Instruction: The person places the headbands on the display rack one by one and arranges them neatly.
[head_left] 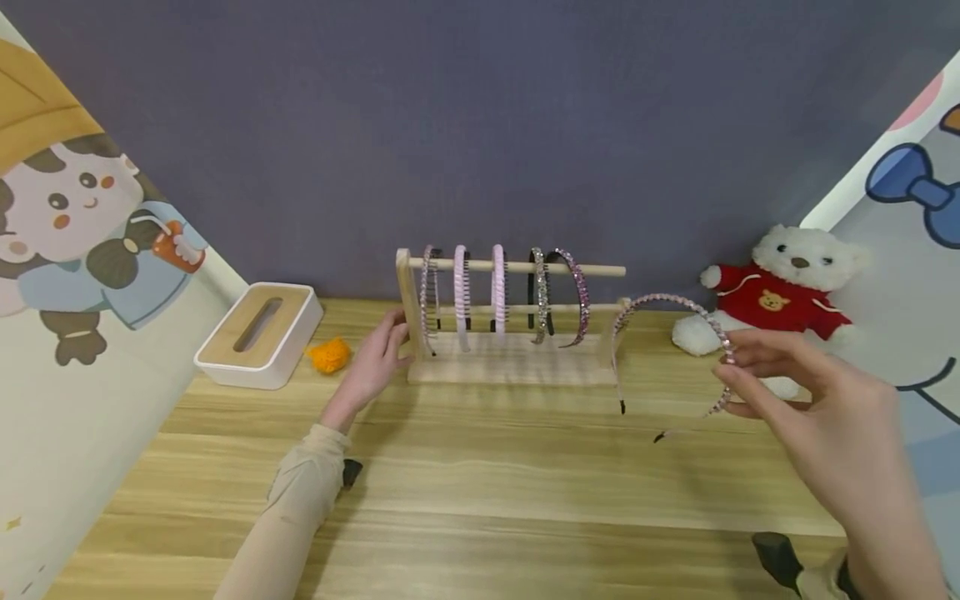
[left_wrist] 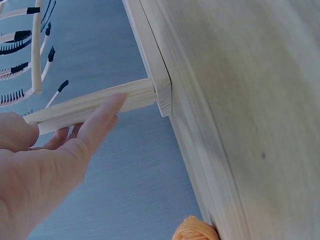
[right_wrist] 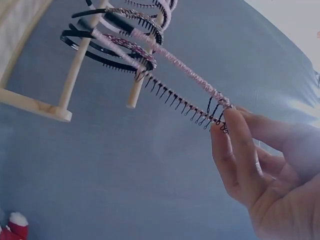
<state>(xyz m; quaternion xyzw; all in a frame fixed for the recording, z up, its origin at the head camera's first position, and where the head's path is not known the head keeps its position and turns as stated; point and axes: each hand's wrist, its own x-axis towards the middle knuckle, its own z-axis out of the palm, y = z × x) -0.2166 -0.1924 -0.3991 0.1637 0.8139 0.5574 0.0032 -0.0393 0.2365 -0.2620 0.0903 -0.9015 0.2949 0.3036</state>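
A wooden headband rack (head_left: 517, 371) stands on the table with several headbands hanging along its upper rod. My left hand (head_left: 375, 358) is at its left upright; in the left wrist view the thumb and fingers of the left hand (left_wrist: 55, 165) lie around that post (left_wrist: 95, 102). To the right of the rack, my right hand (head_left: 832, 408) pinches a pink beaded headband (head_left: 678, 302) near the middle of its arch. The right wrist view shows the thumb and fingers of the right hand (right_wrist: 265, 175) on this headband (right_wrist: 185, 70), its comb teeth showing and its dark tips toward the rack.
A white tissue box (head_left: 258, 337) with a wooden lid and a crumpled orange thing (head_left: 330, 356) are left of the rack. At the back right sits a white teddy bear (head_left: 798, 287) in a red sweater, close to my right hand. A dark wall panel (head_left: 510, 125) rises behind.
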